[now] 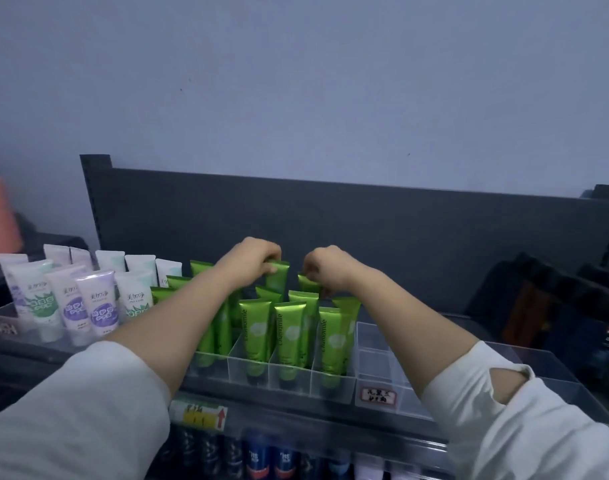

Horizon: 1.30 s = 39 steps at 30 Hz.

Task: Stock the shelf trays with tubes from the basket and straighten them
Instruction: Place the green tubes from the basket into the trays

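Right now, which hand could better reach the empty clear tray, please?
Likely right: the right hand pinches a green tube nearer the empty clear tray; the left hand grips another green tube farther left.

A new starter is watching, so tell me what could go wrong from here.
Both forearms reach over the front-row tubes; lowering an arm could topple them. The left hand grips one back-row tube and the right hand another by their top ends; either may lean crooked once released.
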### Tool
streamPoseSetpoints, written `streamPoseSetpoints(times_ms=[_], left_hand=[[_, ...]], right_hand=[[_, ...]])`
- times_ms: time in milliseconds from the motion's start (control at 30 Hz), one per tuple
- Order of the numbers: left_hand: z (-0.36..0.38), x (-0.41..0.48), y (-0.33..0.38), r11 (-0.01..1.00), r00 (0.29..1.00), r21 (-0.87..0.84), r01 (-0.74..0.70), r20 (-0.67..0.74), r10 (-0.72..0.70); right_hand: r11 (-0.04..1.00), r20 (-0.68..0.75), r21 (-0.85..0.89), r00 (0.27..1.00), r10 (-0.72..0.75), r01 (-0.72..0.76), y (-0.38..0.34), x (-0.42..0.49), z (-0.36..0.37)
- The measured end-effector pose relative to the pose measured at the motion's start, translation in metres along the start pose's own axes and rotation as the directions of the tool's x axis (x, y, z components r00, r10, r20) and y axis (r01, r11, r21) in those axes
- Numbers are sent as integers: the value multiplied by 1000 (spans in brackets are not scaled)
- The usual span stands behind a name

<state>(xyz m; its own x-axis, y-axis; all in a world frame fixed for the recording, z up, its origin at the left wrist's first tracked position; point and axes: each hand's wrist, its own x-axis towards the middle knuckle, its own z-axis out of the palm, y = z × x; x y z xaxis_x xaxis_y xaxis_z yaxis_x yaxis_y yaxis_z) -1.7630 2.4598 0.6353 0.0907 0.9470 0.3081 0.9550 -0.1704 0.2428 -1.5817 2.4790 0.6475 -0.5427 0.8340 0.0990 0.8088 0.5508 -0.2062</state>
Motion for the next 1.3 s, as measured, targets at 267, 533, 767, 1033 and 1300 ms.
streamPoseSetpoints(times_ms=[267, 533, 767, 1033, 1300], left_hand=[[11, 5, -12, 999, 993, 36, -10, 115, 6], [2, -5, -7, 1000, 1000, -12, -6, 23, 6], [-24, -43, 4, 977, 978, 212, -8, -201, 52], [-41, -140, -58, 942, 929, 302, 143, -370, -23], [-26, -267, -177, 918, 942, 338, 208, -323, -95]], right_hand=[[989, 31, -109, 994, 104, -100, -4, 1, -2], [994, -46, -64, 995, 84, -86, -2, -5, -2], [986, -316, -104, 936, -157, 130, -44, -19, -7], [870, -302, -233, 819, -489, 434, -134, -26, 38], [759, 0, -130, 765, -644, 639, -253, -26, 158]])
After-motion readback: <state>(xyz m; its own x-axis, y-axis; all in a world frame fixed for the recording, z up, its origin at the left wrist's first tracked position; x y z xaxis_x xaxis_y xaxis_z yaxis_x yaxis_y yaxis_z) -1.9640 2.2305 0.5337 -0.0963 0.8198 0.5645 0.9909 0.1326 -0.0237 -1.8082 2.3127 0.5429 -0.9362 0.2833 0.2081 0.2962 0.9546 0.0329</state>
